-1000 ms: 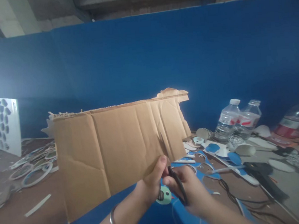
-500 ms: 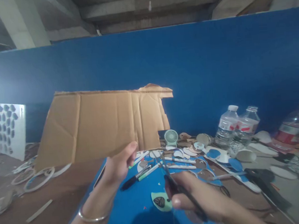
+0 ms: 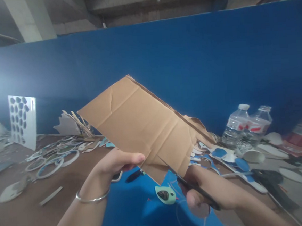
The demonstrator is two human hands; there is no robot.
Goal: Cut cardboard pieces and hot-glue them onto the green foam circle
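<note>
A creased sheet of brown cardboard (image 3: 135, 117) is held up, tilted, above the work surface. My left hand (image 3: 118, 162) pinches its lower edge, thumb on the near face and fingers hidden behind. My right hand (image 3: 201, 185) is closed round the black handles of a pair of scissors (image 3: 195, 189). The scissor blades meet the cardboard's lower right part, one blade lying over its near face. Below, a light green bird cutout (image 3: 166, 195) with a dark wing lies on a blue mat (image 3: 132, 212), close to my right hand.
Two plastic bottles (image 3: 236, 122) stand at the back right, near a black glue gun (image 3: 271, 183) and scattered cut pieces. White rings (image 3: 50, 167) lie at left, before an upright white board with dark ovals (image 3: 23, 119). A blue wall (image 3: 188, 61) closes the back.
The cardboard has turned clockwise, its right end dropping toward my right hand. The scissors, which were apart from it, now reach its edge. More of the bird cutout shows.
</note>
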